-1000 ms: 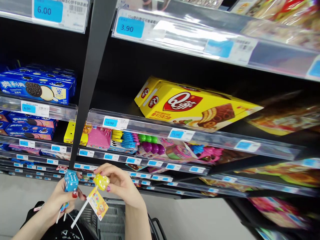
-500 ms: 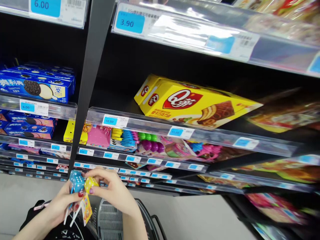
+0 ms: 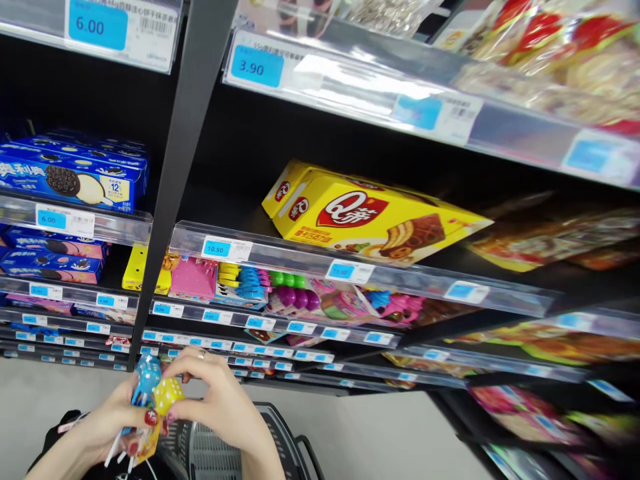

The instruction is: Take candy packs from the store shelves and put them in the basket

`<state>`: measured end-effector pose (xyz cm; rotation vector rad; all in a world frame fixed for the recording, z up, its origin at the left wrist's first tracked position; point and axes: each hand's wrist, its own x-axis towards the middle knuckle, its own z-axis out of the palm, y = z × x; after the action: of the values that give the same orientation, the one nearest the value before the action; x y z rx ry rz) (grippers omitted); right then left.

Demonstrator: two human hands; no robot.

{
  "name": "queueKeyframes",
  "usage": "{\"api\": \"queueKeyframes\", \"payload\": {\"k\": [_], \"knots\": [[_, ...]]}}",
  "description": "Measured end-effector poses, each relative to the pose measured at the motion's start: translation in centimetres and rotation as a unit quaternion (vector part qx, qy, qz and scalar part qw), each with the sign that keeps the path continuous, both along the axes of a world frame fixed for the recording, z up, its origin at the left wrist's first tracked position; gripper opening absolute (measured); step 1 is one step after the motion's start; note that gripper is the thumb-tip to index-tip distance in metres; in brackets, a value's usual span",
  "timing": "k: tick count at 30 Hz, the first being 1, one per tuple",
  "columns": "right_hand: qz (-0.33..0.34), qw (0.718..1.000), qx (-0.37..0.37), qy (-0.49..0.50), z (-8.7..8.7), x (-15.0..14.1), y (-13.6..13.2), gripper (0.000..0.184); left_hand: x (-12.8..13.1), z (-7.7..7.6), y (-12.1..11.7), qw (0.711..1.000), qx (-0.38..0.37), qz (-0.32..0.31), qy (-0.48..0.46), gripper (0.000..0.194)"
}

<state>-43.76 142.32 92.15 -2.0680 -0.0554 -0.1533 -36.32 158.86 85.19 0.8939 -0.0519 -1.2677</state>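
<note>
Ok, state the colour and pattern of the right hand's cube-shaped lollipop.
The lollipop is yellow with white dots, best seen in the head view.

L hand point(image 3: 111, 419) nr curled R hand point(image 3: 216, 395)

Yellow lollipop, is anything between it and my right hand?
Nothing visible: your right hand touches the yellow lollipop at its head. The blue lollipop, in your left hand, is beside it, not in between.

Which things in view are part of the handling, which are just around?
In hand:
- blue dice candy, in the left hand
- yellow dice candy, in the right hand

Just around:
- yellow box, shelved
- blue biscuit boxes, shelved
- grey basket, below the hands
</note>
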Motion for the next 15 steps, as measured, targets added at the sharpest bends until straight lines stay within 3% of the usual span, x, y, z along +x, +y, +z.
{"api": "queueKeyframes", "payload": {"k": [3, 5, 7, 8, 11, 15], "knots": [[-0.005, 0.999, -0.026, -0.037, -0.3, 1.4, -2.0, 0.023, 0.3, -0.1, 0.3, 0.998, -0.001, 0.009, 0.066, 0.028], [-0.102, 0.987, -0.121, -0.031, -0.4, 3.3, -4.5, 0.016, 0.5, -0.4, 0.5, 0.995, -0.008, 0.017, 0.103, 0.025], [-0.234, 0.943, -0.237, -0.017, -0.4, 5.9, -7.6, 0.022, 0.6, -0.8, 0.8, 0.995, -0.013, 0.019, 0.100, 0.024], [-0.267, 0.925, -0.269, -0.014, -0.4, 7.2, -9.1, 0.028, 0.7, -1.1, 0.9, 0.996, -0.016, 0.014, 0.091, 0.024], [-0.276, 0.906, -0.319, -0.002, -0.1, 10.7, -12.7, 0.036, 0.8, -1.9, 1.4, 0.998, -0.021, 0.004, 0.061, 0.026], [-0.250, 0.895, -0.369, 0.022, 0.4, 12.8, -14.8, 0.040, 1.1, -2.5, 2.2, 1.000, -0.008, 0.013, 0.017, 0.028]]}}
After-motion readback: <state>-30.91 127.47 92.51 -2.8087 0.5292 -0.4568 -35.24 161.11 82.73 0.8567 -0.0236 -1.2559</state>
